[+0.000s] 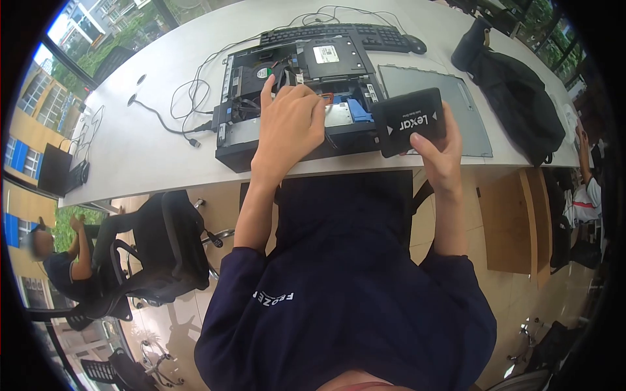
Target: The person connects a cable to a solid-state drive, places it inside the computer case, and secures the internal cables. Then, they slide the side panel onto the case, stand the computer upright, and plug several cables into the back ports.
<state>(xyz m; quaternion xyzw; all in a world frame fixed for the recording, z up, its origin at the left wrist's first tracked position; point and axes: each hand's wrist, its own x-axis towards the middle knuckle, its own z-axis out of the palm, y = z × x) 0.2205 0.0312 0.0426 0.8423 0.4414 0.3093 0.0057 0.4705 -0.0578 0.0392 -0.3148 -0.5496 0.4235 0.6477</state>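
Over the front edge of the white table (pixel 130 153), the left hand (pixel 287 127) rests inside the open desktop computer case (pixel 238 150). Its index finger points straight out toward the fan while the other fingers curl down over the drive bay; whether they grip anything there cannot be told. Just beside the case, the right hand (pixel 440 156) holds a black Lexar solid-state drive (pixel 411 120) up in the air, pinched at its lower edge between thumb and fingers. A grey side panel (pixel 443 98) lies flat behind the drive, with a black backpack (pixel 515 98) further right. A keyboard (pixel 339 32) and mouse (pixel 415 44) sit behind the case.
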